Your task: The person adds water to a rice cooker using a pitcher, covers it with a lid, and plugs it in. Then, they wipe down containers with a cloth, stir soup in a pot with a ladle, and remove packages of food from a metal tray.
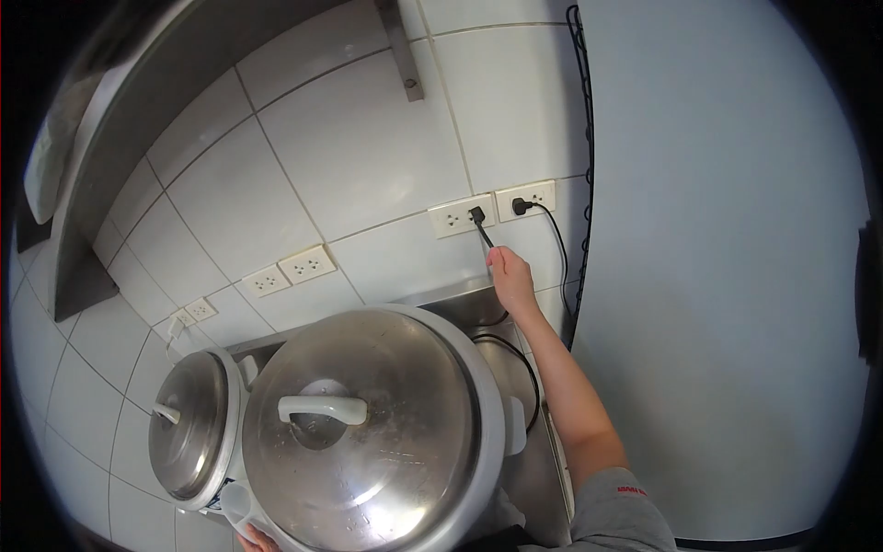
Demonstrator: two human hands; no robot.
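My right hand is closed around a black power cord, just below its plug, which sits in a wall outlet. At the bottom edge, only the fingers of my left hand show. They are closed on a whitish, translucent plastic cup, partly cut off and hidden by the large cooker. That large rice cooker has a steel lid with a white handle, and the lid is on.
A smaller lidded cooker stands at the left. A second black plug fills the right outlet. More outlets line the tiled wall. A steel shelf juts out at upper left; a large pale panel rises on the right.
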